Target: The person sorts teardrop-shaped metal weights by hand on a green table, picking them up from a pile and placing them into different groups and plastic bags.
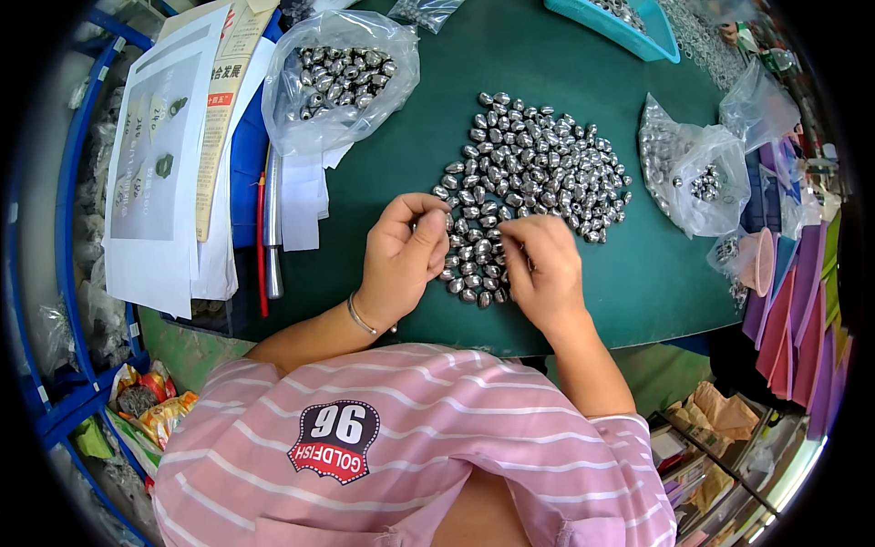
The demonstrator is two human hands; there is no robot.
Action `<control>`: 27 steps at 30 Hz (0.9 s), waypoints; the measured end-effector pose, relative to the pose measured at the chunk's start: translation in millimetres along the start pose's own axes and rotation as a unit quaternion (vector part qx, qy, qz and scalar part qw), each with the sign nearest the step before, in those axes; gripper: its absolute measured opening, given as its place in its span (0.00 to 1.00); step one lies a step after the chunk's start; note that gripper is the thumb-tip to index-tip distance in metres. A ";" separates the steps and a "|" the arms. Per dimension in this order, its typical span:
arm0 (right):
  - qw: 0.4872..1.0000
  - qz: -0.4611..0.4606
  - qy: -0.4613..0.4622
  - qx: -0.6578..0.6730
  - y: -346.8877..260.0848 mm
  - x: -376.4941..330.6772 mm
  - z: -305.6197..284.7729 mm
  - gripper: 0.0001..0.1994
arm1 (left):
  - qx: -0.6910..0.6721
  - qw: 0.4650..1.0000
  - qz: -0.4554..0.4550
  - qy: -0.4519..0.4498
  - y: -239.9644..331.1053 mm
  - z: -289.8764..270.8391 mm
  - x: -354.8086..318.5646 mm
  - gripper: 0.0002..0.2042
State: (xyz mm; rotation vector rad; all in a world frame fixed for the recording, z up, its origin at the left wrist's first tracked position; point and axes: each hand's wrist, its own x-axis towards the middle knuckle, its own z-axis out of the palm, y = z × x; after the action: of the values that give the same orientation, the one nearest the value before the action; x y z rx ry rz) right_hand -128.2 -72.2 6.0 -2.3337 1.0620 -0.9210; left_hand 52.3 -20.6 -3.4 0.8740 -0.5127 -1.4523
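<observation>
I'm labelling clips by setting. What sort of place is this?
Probably a small workshop or packing room: a heap of shiny metal beads lies on a green table, a clear plastic bag holds more, and blue shelving stands at the left.

The person wore a pink short-sleeved shirt (510, 401) crossed by thin white stripes, open at the neck toward five o'clock. At nine o'clock from the shirt's middle sat a shield-shaped patch (334, 442), black above and red below, with white characters and a dotted white edging. The right sleeve (629, 438) lay at three o'clock. Near eleven o'clock, a slim silver-coloured bracelet (362, 314) circled the wrist of the left hand (406, 248).
</observation>
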 end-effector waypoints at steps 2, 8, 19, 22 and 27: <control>0.998 -0.006 -0.060 -0.023 -14.2 -1.4 -0.9 0.11 | -0.022 1.000 -0.008 0.000 0.8 -1.1 1.0 0.11; 0.995 -0.008 -0.080 -0.057 -21.7 0.4 5.1 0.10 | 0.039 0.979 0.182 0.081 49.5 13.3 31.8 0.12; 0.997 0.057 -0.032 0.039 -14.7 -6.3 4.6 0.09 | 0.389 0.790 0.424 0.211 85.7 -15.1 109.0 0.07; 0.914 0.205 0.015 0.349 -7.6 -20.9 -1.8 0.10 | 0.395 0.811 0.413 0.125 63.8 10.0 71.2 0.07; 0.795 0.173 0.050 0.579 -8.8 -30.5 -5.4 0.12 | 0.375 0.884 0.261 -0.099 14.6 17.5 16.6 0.07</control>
State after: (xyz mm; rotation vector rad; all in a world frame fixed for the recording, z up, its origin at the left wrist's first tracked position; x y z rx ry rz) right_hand -142.7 -43.6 3.0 -1.0390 0.5972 -1.0959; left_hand 49.6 -41.7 15.1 1.0701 -1.4118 -0.8256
